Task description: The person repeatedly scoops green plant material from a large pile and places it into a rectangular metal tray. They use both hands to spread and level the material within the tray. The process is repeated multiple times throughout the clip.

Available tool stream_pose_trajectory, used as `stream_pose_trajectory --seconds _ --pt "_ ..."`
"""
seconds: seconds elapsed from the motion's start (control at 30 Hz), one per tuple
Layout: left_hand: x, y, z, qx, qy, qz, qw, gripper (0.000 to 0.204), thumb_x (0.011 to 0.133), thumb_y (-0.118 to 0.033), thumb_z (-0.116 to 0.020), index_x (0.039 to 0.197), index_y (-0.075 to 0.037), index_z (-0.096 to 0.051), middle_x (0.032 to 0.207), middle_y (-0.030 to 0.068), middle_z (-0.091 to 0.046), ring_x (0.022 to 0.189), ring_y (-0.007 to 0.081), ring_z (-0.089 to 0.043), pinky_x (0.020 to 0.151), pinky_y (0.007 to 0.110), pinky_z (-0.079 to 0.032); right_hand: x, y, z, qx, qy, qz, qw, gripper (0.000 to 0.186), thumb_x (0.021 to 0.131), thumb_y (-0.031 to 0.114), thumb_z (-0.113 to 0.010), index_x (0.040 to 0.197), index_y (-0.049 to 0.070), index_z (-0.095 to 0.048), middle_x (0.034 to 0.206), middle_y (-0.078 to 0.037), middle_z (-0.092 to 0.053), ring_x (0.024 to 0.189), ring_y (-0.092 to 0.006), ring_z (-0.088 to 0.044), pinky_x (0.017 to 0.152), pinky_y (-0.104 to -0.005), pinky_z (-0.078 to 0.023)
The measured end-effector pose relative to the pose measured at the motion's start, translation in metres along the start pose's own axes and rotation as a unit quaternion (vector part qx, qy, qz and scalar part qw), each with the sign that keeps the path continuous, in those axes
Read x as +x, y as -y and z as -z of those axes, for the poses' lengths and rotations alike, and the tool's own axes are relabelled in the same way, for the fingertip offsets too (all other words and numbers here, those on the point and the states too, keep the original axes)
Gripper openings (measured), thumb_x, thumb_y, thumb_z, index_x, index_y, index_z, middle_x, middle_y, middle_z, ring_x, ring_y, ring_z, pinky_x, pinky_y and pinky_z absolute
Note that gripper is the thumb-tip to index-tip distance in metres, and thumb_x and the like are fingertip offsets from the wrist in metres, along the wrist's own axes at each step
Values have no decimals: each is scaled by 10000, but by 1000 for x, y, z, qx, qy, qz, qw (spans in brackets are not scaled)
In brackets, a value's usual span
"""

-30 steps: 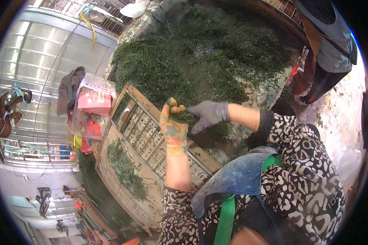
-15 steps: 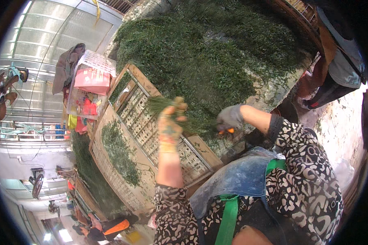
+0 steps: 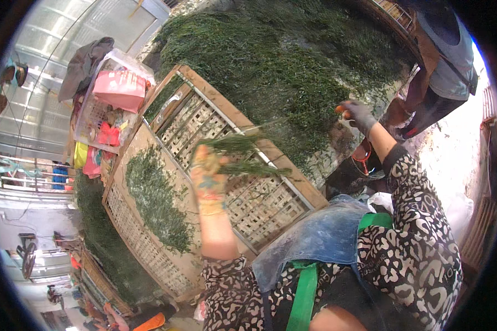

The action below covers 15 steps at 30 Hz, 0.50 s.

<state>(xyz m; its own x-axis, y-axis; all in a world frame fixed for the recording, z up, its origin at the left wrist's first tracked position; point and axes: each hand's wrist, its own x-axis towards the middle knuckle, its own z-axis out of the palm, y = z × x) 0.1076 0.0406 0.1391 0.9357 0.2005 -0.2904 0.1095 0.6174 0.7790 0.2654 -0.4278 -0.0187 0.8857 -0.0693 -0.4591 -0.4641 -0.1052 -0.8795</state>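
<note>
Swings curled right hand (image 3: pixel 360 116), unclear if loaded, away from bunch (image 3: pixel 237 144) clutched in left hand (image 3: pixel 209 176), with big heap (image 3: pixel 259 71) still loose.

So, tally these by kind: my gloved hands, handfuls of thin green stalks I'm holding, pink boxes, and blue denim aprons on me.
Gloved hands, stained yellow-gloved left hand and grey-gloved right hand: 2
Handful of thin green stalks: 1
Pink box: 1
Blue denim apron: 1
Total: 5
</note>
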Motion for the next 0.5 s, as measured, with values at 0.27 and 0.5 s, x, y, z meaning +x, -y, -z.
stream_pose_trajectory --seconds 0.27,0.5 --pt "-27 -18 40 17 60 116 991 420 1016 -442 -614 1151 -46 -653 983 116 -720 772 219 -676 663 367 -586 -114 8 -183 100 196 -4 976 617 1005 629 -499 918 63 -726 699 -40 -643 515 -158 -514 479 -304 -423" --pt "-81 7 52 467 255 287 796 369 991 -402 -673 1134 -63 -701 996 90 -741 793 150 -680 710 298 -554 -184 46 -318 283 439 -203 828 525 1038 426 -582 1443 97 -532 1152 -65 -689 957 -162 -679 820 -306 -562"
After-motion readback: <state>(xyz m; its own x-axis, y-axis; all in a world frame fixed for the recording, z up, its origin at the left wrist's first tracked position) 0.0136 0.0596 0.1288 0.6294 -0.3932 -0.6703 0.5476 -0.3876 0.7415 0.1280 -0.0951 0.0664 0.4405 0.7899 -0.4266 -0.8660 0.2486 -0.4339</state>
